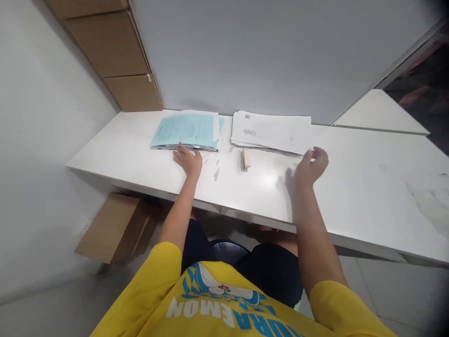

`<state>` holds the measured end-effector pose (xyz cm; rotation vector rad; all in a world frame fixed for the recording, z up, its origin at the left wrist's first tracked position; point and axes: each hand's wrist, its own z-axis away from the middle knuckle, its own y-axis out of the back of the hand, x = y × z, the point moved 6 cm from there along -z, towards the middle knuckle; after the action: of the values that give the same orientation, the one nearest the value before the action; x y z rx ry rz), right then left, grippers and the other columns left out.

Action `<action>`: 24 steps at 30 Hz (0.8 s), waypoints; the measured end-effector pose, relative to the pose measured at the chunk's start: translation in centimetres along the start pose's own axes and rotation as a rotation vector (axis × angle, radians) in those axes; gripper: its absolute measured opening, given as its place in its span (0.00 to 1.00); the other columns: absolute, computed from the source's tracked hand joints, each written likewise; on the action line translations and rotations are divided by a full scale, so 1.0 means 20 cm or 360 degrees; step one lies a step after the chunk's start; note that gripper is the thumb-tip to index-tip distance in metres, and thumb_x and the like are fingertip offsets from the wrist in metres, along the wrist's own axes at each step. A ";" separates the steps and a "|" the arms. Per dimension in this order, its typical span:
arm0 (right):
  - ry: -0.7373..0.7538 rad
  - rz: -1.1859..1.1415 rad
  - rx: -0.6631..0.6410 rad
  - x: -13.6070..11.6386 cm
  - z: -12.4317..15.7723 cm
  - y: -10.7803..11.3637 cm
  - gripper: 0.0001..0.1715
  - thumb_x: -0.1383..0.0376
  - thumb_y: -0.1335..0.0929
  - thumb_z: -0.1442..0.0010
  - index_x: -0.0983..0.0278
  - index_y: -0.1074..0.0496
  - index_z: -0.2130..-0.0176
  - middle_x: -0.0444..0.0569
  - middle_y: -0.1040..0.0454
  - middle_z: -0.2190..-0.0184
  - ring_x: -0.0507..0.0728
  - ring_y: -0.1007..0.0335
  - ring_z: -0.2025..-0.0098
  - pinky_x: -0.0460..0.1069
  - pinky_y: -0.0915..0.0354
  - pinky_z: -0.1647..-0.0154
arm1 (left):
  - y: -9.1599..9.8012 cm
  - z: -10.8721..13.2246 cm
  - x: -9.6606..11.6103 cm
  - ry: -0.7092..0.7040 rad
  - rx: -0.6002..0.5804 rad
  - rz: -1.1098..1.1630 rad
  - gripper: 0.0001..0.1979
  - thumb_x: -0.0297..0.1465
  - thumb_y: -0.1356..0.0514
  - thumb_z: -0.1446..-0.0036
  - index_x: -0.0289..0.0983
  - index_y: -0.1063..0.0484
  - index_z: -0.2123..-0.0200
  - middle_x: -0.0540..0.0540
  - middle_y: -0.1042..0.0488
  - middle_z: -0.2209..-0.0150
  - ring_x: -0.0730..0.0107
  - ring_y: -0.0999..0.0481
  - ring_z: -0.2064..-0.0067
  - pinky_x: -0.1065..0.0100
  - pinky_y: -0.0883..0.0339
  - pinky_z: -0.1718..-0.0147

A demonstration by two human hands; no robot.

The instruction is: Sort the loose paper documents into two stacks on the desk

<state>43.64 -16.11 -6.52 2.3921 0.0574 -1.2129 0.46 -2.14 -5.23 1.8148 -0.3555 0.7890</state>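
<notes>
One blue-topped stack (pixel 185 128): just left of upper centre in the frame, lying on the white tabletop (pixel 361 187); edges uneven.
One white stack (pixel 273 132): right of upper centre, a gap between it and the blue-topped one; its sheets are askew.
Left hand (pixel 189 163): fingers spread, nothing gripped, fingertips at the blue-topped stack's front edge. We can't tell if they press.
Right hand (pixel 311 167): half open, fingers loosely bent, no grip we can see; by the white stack's lower right corner. Blurred, so contact unclear.
Stapler (pixel 245 160): frame centre, just below the white stack, untouched.
Slip risk: we think top sheets could fan out if either hand pushes one side only.
Snag risk: dragging the white stack towards us would probably bump the stapler.
</notes>
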 end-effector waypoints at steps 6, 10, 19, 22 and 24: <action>0.0344 -0.0403 -0.0770 -0.82 0.25 -0.58 0.24 0.53 0.41 0.33 0.61 0.31 0.45 0.56 0.25 0.50 0.62 0.31 0.46 0.59 0.34 0.43 | -0.02 -0.02 -0.01 -0.0040 -0.0025 0.0090 0.39 0.32 0.43 0.41 0.34 0.55 0.29 0.32 0.49 0.28 0.49 0.63 0.25 0.42 0.69 0.29; 0.0435 -0.0140 -0.1204 -1.15 0.59 -0.98 0.39 0.53 0.34 0.37 0.73 0.40 0.35 0.68 0.37 0.35 0.72 0.48 0.31 0.69 0.53 0.32 | 0.00 -0.04 -0.02 -0.0037 0.0003 0.0067 0.39 0.32 0.45 0.40 0.33 0.57 0.29 0.34 0.50 0.28 0.52 0.61 0.25 0.44 0.62 0.29; 0.0613 0.0088 -0.1297 -1.21 0.93 -0.97 0.36 0.67 0.41 0.33 0.75 0.49 0.30 0.67 0.37 0.36 0.68 0.49 0.32 0.64 0.66 0.29 | 0.00 -0.07 -0.03 -0.0114 0.0048 0.0096 0.42 0.23 0.47 0.43 0.32 0.60 0.28 0.37 0.47 0.28 0.58 0.52 0.26 0.54 0.52 0.29; 0.0653 0.0064 -0.1309 -1.22 0.90 -0.96 0.34 0.69 0.42 0.34 0.74 0.46 0.31 0.66 0.28 0.46 0.68 0.38 0.42 0.63 0.53 0.34 | 0.00 -0.06 -0.03 -0.0083 0.0043 0.0075 0.39 0.24 0.47 0.41 0.30 0.57 0.28 0.35 0.45 0.29 0.59 0.53 0.26 0.56 0.52 0.29; 0.0674 0.0065 -0.1326 -1.22 0.89 -0.96 0.33 0.71 0.43 0.35 0.74 0.44 0.32 0.67 0.28 0.48 0.68 0.37 0.46 0.61 0.47 0.40 | 0.00 -0.05 -0.03 -0.0075 0.0058 0.0091 0.37 0.24 0.48 0.40 0.28 0.56 0.29 0.35 0.46 0.29 0.60 0.54 0.26 0.58 0.53 0.29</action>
<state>10.78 -2.23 -3.95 1.8271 0.5306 -0.4794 -0.40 -1.28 -5.39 1.8669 -0.4276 0.7981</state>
